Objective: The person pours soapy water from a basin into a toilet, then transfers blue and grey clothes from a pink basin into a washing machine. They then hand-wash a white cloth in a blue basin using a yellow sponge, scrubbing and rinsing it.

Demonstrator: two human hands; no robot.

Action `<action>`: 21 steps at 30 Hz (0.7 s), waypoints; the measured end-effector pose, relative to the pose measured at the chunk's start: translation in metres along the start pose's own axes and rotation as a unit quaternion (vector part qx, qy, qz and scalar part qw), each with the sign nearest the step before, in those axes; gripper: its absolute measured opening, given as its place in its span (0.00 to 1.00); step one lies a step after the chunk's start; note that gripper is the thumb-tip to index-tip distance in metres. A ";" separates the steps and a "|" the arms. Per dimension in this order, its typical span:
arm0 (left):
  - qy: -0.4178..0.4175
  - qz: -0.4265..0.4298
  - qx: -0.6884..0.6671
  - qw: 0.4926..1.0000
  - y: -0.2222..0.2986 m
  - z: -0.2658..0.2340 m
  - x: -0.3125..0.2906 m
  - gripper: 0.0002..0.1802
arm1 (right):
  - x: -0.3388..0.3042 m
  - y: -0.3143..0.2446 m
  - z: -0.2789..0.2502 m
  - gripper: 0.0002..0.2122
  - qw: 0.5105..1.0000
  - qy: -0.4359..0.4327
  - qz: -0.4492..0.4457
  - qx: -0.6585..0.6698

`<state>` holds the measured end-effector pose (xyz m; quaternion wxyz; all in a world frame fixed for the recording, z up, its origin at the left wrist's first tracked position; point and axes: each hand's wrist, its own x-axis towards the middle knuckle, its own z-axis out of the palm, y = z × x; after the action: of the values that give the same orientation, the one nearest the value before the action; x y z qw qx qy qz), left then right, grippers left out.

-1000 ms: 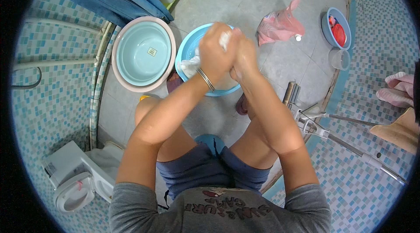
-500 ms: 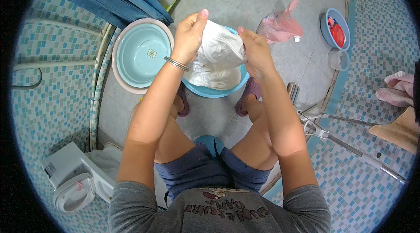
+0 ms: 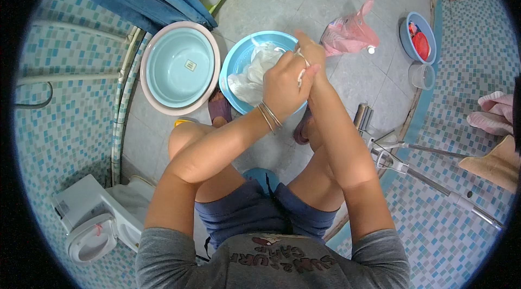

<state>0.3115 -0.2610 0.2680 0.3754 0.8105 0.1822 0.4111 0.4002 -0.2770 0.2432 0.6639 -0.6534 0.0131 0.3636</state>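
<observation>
Wet white cloth point(image 3: 255, 75) hangs bunched down into a light blue basin point(image 3: 230, 57) on the floor between my feet. My left hand point(image 3: 286, 84), with silvery bangles at the wrist, is closed round a gathered part of it. Pressed against that fist, my right hand point(image 3: 313, 55) also grips the cloth, above the basin's right side. Small folds of white show between the fingers. The rest of the gripped part is hidden inside the hands. What kind of garment or cloth it is cannot be made out.
Nested pink and light blue basins point(image 3: 147, 66) stand at the left. A pink pouch with a white cap point(image 3: 350, 34) is beyond my right hand. Farther right are a blue basin with red items point(image 3: 404, 31) and a clear tub point(image 3: 421, 76). A mop pole point(image 3: 429, 180) leans at the right.
The cloth was stretched between my separated hands. Now my left hand has moved right and nearer, up against the right hand, and the cloth is bunched, with much of it lower in the basin.
</observation>
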 end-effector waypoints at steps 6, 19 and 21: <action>0.020 -0.116 0.006 0.993 -0.015 -0.005 0.017 0.14 | -0.023 0.005 0.010 0.13 0.988 -0.032 0.045 0.147; 0.018 -0.151 -0.015 0.988 -0.025 -0.011 0.028 0.11 | -0.016 0.022 -0.005 0.14 0.993 -0.087 -0.065 -0.042; 0.029 -0.177 0.029 0.983 -0.029 -0.012 0.032 0.11 | -0.027 0.021 -0.001 0.14 0.984 -0.072 -0.085 -0.136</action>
<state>0.3208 -0.2171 0.2672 0.4131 0.7636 0.3456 0.3561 0.3703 -0.2930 0.2388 0.5964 -0.7086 -0.1397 0.3503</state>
